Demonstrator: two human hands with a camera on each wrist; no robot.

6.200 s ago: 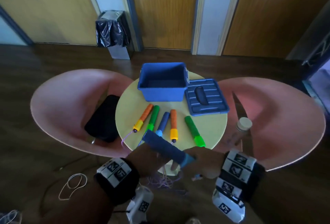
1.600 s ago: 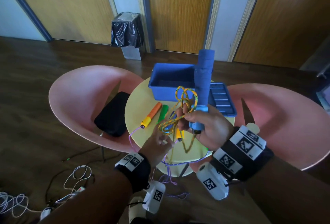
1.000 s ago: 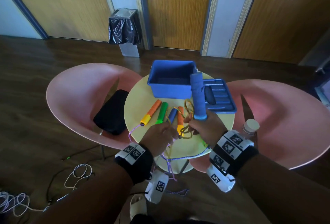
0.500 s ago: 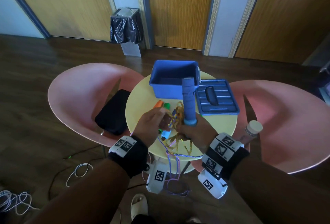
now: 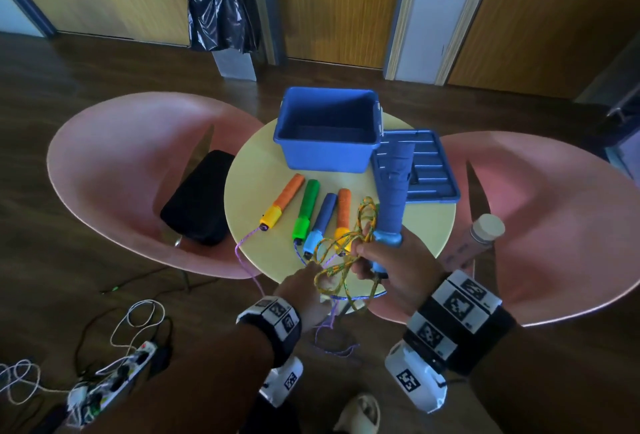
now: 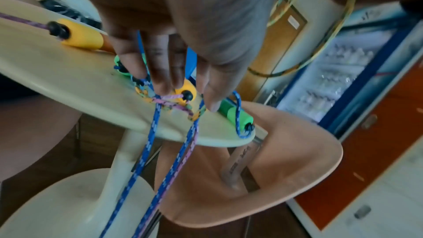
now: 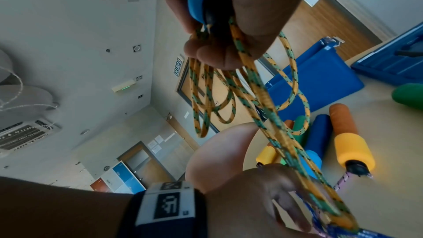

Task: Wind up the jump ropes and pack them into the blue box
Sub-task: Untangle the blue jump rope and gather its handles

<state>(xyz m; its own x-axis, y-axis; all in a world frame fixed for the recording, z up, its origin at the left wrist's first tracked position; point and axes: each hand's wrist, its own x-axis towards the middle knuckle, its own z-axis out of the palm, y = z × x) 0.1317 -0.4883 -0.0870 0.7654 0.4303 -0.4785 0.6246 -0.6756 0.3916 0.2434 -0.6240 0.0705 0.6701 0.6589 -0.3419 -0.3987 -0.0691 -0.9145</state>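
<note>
My left hand (image 5: 304, 290) has dropped toward me, fingers straight, touching the yellow rope (image 5: 341, 260). My right hand (image 5: 391, 265) grips the blue handle (image 5: 394, 191) and 1 bunch of loops.

My right hand (image 5: 391, 269) grips an upright blue handle (image 5: 394, 191) with yellow rope (image 5: 346, 253) looped beside it. Four handles (image 5: 311, 212) lie side by side on the table's near part. The open blue box (image 5: 329, 156) stands at the far edge.
</note>
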